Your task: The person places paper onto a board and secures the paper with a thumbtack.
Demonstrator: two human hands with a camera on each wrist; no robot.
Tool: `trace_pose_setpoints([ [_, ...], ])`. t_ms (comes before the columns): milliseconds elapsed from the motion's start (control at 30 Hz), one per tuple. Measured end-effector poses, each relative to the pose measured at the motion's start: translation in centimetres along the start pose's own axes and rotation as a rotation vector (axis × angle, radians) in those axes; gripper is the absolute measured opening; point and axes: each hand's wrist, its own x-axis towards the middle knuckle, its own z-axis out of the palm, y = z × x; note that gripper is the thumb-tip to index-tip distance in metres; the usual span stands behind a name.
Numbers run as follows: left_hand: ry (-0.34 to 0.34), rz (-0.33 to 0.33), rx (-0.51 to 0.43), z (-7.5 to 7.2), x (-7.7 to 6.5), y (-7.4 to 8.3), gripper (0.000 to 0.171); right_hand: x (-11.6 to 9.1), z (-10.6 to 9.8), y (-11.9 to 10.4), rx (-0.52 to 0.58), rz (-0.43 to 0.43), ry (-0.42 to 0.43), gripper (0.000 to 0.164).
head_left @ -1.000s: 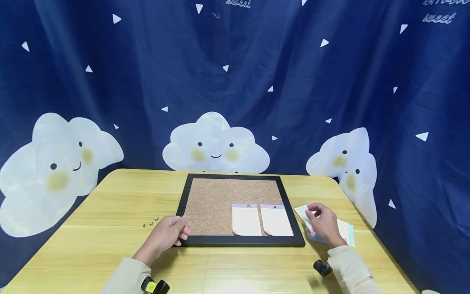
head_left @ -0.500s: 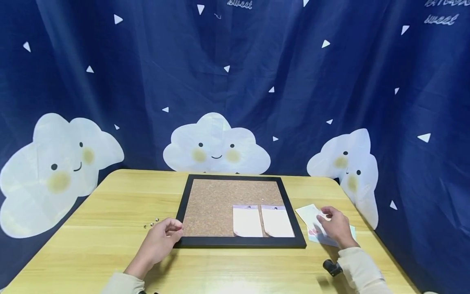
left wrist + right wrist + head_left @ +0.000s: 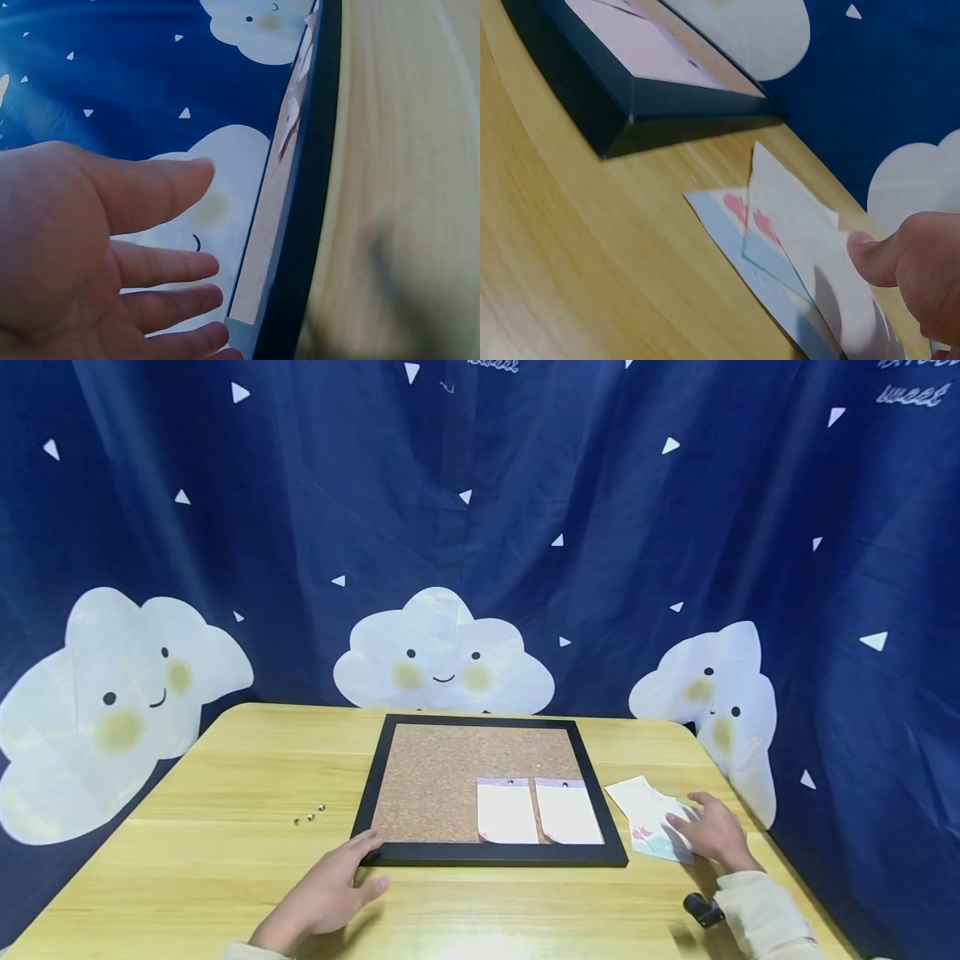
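Observation:
My left hand (image 3: 322,889) has its fingers stretched out at the front left corner of a black-framed cork board (image 3: 435,777). In the left wrist view the thumb and fingers (image 3: 169,266) are spread and hold nothing. My right hand (image 3: 716,833) is over a few overlapping note sheets (image 3: 637,797) to the right of the board, thumb and index finger apart. The right wrist view shows the thumb (image 3: 889,259) at the edge of a white top sheet (image 3: 802,232); beneath it lies a blue-bordered sheet (image 3: 724,217) with pink pictures.
Two cream note sheets with purple top strips, a left one (image 3: 507,814) and a right one (image 3: 570,816), are pinned side by side at the board's lower right. Three small metallic pins (image 3: 311,817) lie left of the board. A dark blue cloud-patterned curtain (image 3: 480,527) hangs behind the wooden table (image 3: 187,843).
My left hand has slid back from the frame's corner and its fingers have straightened. My right hand has moved right across the loose sheets, uncovering more of them, and its fingers have spread.

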Motion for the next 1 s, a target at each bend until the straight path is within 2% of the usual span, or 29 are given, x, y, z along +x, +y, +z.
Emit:
trace_pose_setpoints([
  [167,-0.047,-0.019,0.019,0.2,-0.2,-0.1,0.063,0.0,-0.3,1.2,-0.032,-0.015,-0.024,0.08],
  [300,-0.063,-0.056,0.037,0.5,-0.1,-0.2,0.062,0.0,-0.5,1.9,-0.01,0.025,-0.073,0.091],
  [633,-0.05,-0.09,0.048,1.1,0.3,-0.1,0.051,-0.3,-0.5,2.6,-0.033,0.098,-0.117,0.103],
  [867,-0.03,-0.075,0.049,1.1,0.2,-0.1,0.048,-0.3,-0.3,2.8,-0.035,0.131,-0.129,0.107],
  [1000,-0.012,-0.06,0.051,0.9,0.1,0.0,0.045,-0.2,-0.2,2.8,-0.051,0.123,-0.135,0.107],
])
